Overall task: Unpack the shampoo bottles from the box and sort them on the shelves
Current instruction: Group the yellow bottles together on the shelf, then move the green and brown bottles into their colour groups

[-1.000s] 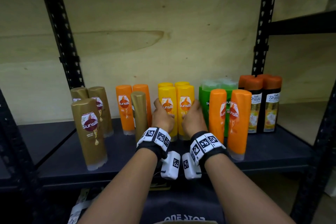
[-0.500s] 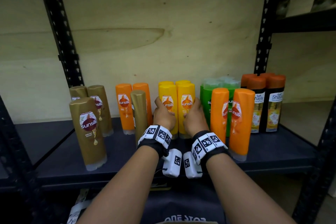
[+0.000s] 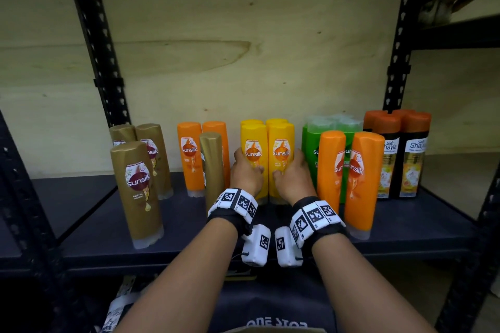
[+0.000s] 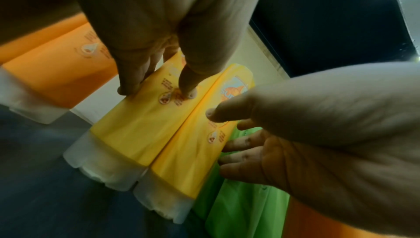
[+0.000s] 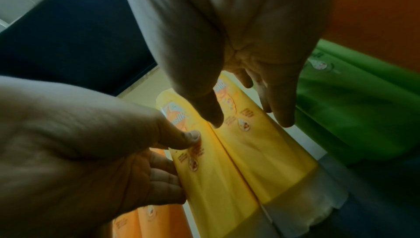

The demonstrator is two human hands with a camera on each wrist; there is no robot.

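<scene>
Two yellow Sunsilk bottles stand side by side at the front of a yellow group in the middle of the dark shelf [image 3: 405, 213]. My left hand [image 3: 244, 170] grips the left yellow bottle [image 3: 253, 143], thumb on its front and fingers round its left side. My right hand [image 3: 290, 176] grips the right yellow bottle [image 3: 281, 143] the same way, fingers between it and the green bottles. The left wrist view shows my left hand [image 4: 156, 87] on the left bottle [image 4: 141, 130]. The right wrist view shows my right hand [image 5: 247, 118] on the right bottle [image 5: 268, 161].
A gold bottle [image 3: 212, 165] stands close beside my left hand, with orange bottles [image 3: 189, 154] behind it and more gold ones [image 3: 136, 192] further left. Two orange bottles [image 3: 364, 181] stand in front of green bottles [image 3: 309, 149] on the right, then dark Shayla bottles [image 3: 411, 159]. A box [image 3: 276, 313] sits below.
Both hands stay on the two yellow bottles; only the head view has shifted slightly.
</scene>
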